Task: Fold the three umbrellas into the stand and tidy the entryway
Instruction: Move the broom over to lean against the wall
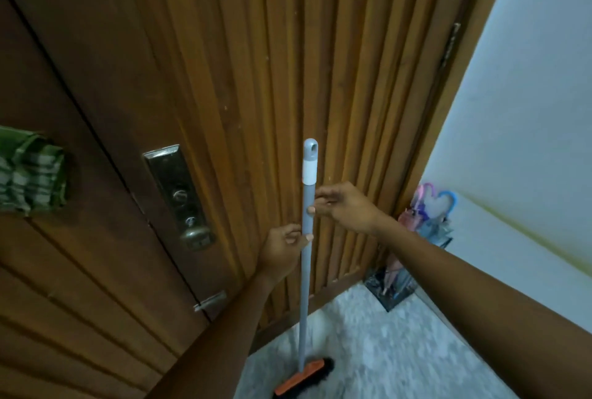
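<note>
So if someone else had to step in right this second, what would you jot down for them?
Left hand: fingers closed around the broom handle, lower grip.
Right hand: pinching the same handle higher up.
Broom stands nearly upright, its orange head on the floor by the wooden door.
Done, it seems: umbrellas sit folded in the stand in the corner; exact count unclear.
Left: sweep or put the broom away.

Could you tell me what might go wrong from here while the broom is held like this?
Both hands, left and right, pinch the broom handle lightly, so it could slip or tip against the wooden door. Sweeping right, the orange broom head might knock the umbrella stand in the corner.
</note>
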The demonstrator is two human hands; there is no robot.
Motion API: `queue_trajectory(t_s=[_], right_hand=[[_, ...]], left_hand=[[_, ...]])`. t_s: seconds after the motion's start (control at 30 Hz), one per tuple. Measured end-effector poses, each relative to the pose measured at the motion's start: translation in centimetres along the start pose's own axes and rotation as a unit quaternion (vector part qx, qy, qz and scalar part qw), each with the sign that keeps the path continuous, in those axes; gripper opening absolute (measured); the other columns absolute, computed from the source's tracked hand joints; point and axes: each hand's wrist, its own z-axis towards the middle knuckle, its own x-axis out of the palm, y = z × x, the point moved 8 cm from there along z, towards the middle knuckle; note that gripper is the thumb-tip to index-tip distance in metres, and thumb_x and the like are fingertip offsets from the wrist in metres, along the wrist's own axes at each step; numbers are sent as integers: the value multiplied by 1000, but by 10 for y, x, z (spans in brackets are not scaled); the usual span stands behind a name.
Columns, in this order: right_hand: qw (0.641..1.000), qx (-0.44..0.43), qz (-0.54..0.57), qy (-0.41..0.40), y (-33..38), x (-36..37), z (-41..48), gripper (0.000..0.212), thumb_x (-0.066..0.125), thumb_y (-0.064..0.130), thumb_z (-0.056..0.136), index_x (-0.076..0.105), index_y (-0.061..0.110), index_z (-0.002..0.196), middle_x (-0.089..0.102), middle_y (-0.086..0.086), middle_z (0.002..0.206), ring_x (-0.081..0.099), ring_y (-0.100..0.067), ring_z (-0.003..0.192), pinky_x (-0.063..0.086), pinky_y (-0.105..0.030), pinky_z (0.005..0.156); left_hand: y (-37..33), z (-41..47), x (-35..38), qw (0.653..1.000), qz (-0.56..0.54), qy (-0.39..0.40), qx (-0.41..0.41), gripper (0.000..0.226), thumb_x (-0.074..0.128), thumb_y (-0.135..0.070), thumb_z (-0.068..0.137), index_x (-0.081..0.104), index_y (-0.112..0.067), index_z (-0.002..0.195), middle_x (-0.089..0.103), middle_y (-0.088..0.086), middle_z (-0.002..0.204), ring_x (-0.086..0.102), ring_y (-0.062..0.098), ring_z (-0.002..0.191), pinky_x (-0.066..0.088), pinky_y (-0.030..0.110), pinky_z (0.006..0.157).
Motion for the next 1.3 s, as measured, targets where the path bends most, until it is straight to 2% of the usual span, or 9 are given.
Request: queue_trajectory(t_s=[0.07, 0.17, 0.27, 0.43, 0.67, 0.77, 0.93, 1.13, 1.3], right_hand=[[999, 14, 4, -34, -3, -22, -26, 6, 74, 7, 90, 75, 10, 95, 76, 0, 83, 71, -9, 82, 54, -25, 78], [993, 30, -2, -113, -7, -60, -76, 4, 75, 7, 89, 75, 11, 91, 74, 0, 79, 66, -6, 77, 53, -27, 76], [978, 49, -11, -204, -7, -108, -137, 5, 73, 3, 90, 74, 3, 94, 74, -8, 81, 64, -7, 73, 52, -25, 73], [942, 87, -21, -323, -14, -184, -251, 8, 75, 9, 90, 75, 16, 95, 75, -11, 82, 64, -11, 74, 57, -36, 82], [874, 119, -35, -469, -25, -286, -397, 14, 77, 6, 87, 77, 5, 101, 77, -10, 98, 68, -5, 76, 54, -19, 72], [844, 126, -42, -520, -48, -331, -452, 15, 79, 10, 85, 78, 9, 101, 78, -4, 97, 67, -5, 74, 56, -24, 73], [813, 140, -71, -560, -106, -405, -530, 15, 79, 14, 85, 80, 11, 100, 78, 3, 93, 70, -5, 78, 58, -26, 75], [795, 199, -80, -568, -178, -492, -603, 13, 81, 18, 83, 81, 15, 95, 77, 3, 89, 66, -5, 60, 47, -19, 64], [791, 228, -75, -563, -227, -546, -637, 17, 82, 24, 81, 82, 17, 96, 78, 5, 92, 75, -15, 73, 59, -34, 74]], left_hand=[[-14, 0, 22, 999, -9, 47, 20, 14, 71, -12, 92, 72, 2, 95, 73, 11, 75, 68, 6, 69, 52, 20, 64], [-37, -2, 66, 993, -23, 111, 43, 15, 71, -9, 91, 72, 6, 94, 73, 12, 76, 69, 8, 71, 52, 20, 63], [-75, -6, 124, 979, -26, 178, 98, 19, 70, -9, 93, 70, 9, 95, 71, 22, 81, 66, 16, 76, 54, 35, 66], [-140, -41, 237, 943, -62, 293, 147, 11, 64, -5, 95, 73, 0, 100, 70, 8, 85, 60, 10, 79, 52, 28, 73], [-227, -89, 390, 885, -36, 420, 198, 13, 63, -15, 98, 73, -14, 105, 73, -6, 90, 64, 1, 84, 49, 11, 74], [-257, -105, 460, 859, -15, 459, 226, 18, 61, -18, 99, 73, -12, 111, 75, -6, 96, 68, 5, 90, 49, 10, 76], [-275, -128, 591, 836, -4, 492, 241, 18, 57, -20, 101, 70, -11, 109, 75, 8, 105, 68, 23, 101, 53, 39, 92], [-292, -143, 726, 826, 11, 517, 224, 19, 56, -15, 101, 71, -11, 112, 75, 2, 107, 70, 12, 100, 56, 36, 93], [-296, -144, 800, 816, 21, 539, 207, 20, 55, -20, 101, 71, -11, 110, 75, 4, 104, 70, 16, 98, 55, 37, 89]])
